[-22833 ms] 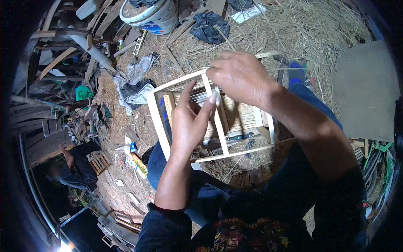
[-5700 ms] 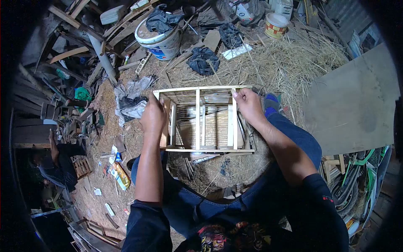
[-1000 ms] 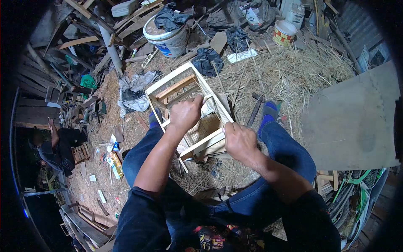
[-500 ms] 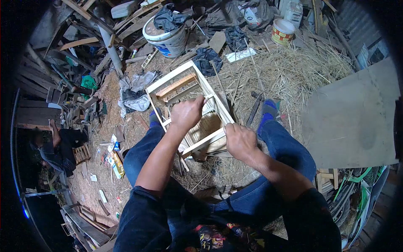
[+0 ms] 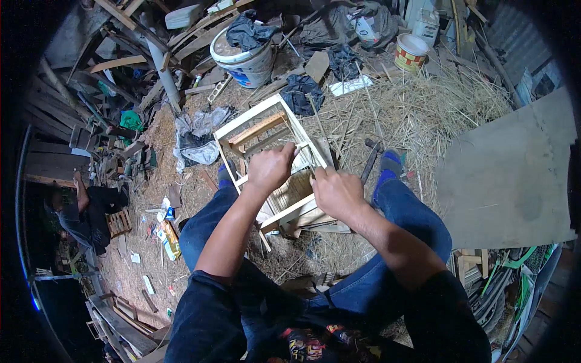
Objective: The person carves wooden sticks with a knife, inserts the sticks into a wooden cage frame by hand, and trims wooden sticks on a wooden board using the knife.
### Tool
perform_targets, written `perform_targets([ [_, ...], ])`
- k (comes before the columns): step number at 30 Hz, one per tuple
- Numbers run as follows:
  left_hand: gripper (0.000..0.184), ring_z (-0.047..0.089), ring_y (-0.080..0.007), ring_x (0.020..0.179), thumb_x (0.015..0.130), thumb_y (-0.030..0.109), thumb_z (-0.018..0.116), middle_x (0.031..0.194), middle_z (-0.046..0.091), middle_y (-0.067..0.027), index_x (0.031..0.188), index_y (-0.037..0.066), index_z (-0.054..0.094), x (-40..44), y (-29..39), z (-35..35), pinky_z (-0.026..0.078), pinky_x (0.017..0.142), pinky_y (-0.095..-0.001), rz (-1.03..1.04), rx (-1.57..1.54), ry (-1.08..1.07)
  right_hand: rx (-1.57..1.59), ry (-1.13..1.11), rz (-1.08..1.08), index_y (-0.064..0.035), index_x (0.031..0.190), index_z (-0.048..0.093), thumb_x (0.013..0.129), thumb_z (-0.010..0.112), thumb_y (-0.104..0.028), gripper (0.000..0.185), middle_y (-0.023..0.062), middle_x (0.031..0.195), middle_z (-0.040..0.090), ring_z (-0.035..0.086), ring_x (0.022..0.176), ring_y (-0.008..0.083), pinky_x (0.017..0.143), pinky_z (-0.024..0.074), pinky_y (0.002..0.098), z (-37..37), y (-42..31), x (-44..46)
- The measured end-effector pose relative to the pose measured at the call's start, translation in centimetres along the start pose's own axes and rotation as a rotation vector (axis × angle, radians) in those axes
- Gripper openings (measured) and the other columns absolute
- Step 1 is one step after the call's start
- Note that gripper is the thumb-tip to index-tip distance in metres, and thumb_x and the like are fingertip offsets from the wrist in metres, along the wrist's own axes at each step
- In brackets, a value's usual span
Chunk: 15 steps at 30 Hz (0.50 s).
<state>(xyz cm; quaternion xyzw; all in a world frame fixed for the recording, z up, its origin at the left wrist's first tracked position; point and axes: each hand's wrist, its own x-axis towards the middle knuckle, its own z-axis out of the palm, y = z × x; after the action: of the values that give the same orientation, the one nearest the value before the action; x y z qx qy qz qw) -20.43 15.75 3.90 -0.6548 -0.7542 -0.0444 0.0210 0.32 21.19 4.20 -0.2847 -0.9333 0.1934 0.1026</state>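
At the centre of my view I find the wooden crate (image 5: 287,213), an open framework of pale bars, lying at a slant between the wearer's legs (image 5: 411,221). I judge the place chosen for reach, since both arms come to it from the bottom of the view. Whether it bears on the ground (image 5: 417,115) or on the wood scraps (image 5: 328,227) by its lower edge, I cannot confirm.

Left hand (image 5: 270,168): fingers curled closed around the crate's crossbar (image 5: 241,181), which I take as the steadying hold. Right hand (image 5: 339,192): fingers bent, tips at the right-hand rail (image 5: 295,116), near its lower end; I cannot tell whether they pinch it or merely press.

Right of centre, a dark hammer-like tool (image 5: 370,163) lies beside a foot (image 5: 390,164), probably kept there for the right hand. A flat board (image 5: 508,172) lies at right, a bucket (image 5: 245,63) stands at upper centre, and a co-worker (image 5: 88,212) is at far left, all well apart from the crate.
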Motion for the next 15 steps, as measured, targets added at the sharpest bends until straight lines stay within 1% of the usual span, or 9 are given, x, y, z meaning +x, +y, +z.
perform_targets([
  [2, 0.024, 0.07, -0.0411, 0.066, 0.105, 0.034, 0.053, 0.075, 0.07, -0.0172, 0.099, 0.011, 0.058, 0.0, -0.4, 0.3, 0.055, 0.057, -0.0534, 0.018, -0.002, 0.034, 0.005, 0.054, -0.003, -0.0016, 0.094, 0.064, 0.097, 0.06, -0.024, 0.023, 0.0173, 0.081, 0.071, 0.073, 0.069, 0.0359, 0.061, 0.0596, 0.0479, 1.4, 0.5, 0.3],
  [4, 0.028, 0.072, -0.0375, 0.067, 0.106, 0.035, 0.051, 0.081, 0.072, -0.0153, 0.097, 0.009, 0.057, 0.0, -0.3, 0.2, 0.056, 0.056, -0.0506, 0.04, 0.054, 0.022, 0.015, 0.063, -0.013, -0.0014, 0.093, 0.064, 0.096, 0.059, -0.021, 0.021, 0.0183, 0.081, 0.071, 0.073, 0.069, 0.0363, 0.061, 0.0592, 0.0485, 1.6, 0.7, 0.5],
  [8, 0.028, 0.071, -0.0366, 0.066, 0.106, 0.035, 0.051, 0.08, 0.072, -0.0149, 0.095, 0.01, 0.058, 0.1, -0.4, 0.1, 0.056, 0.055, -0.0494, 0.038, 0.046, 0.017, 0.042, 0.043, -0.032, -0.0009, 0.091, 0.063, 0.094, 0.058, -0.016, 0.016, 0.0195, 0.081, 0.07, 0.072, 0.07, 0.0369, 0.061, 0.0576, 0.0491, 1.5, 1.1, 0.6],
  [11, 0.027, 0.072, -0.0357, 0.066, 0.105, 0.035, 0.052, 0.08, 0.072, -0.0146, 0.096, 0.01, 0.058, 0.2, -0.3, -0.5, 0.056, 0.054, -0.0487, 0.044, 0.069, 0.004, 0.056, 0.048, -0.074, -0.0013, 0.09, 0.062, 0.093, 0.059, -0.016, 0.015, 0.0187, 0.081, 0.069, 0.071, 0.07, 0.0371, 0.061, 0.0564, 0.0493, 1.6, 1.3, 0.6],
  [15, 0.024, 0.073, -0.035, 0.066, 0.104, 0.034, 0.054, 0.079, 0.072, -0.0134, 0.097, 0.012, 0.059, 0.1, -0.2, -0.4, 0.057, 0.053, -0.0485, 0.018, 0.083, -0.04, 0.09, 0.049, -0.067, -0.002, 0.089, 0.06, 0.093, 0.059, -0.015, 0.014, 0.018, 0.08, 0.068, 0.07, 0.07, 0.0373, 0.063, 0.0557, 0.0494, 1.8, 1.4, 0.2],
])
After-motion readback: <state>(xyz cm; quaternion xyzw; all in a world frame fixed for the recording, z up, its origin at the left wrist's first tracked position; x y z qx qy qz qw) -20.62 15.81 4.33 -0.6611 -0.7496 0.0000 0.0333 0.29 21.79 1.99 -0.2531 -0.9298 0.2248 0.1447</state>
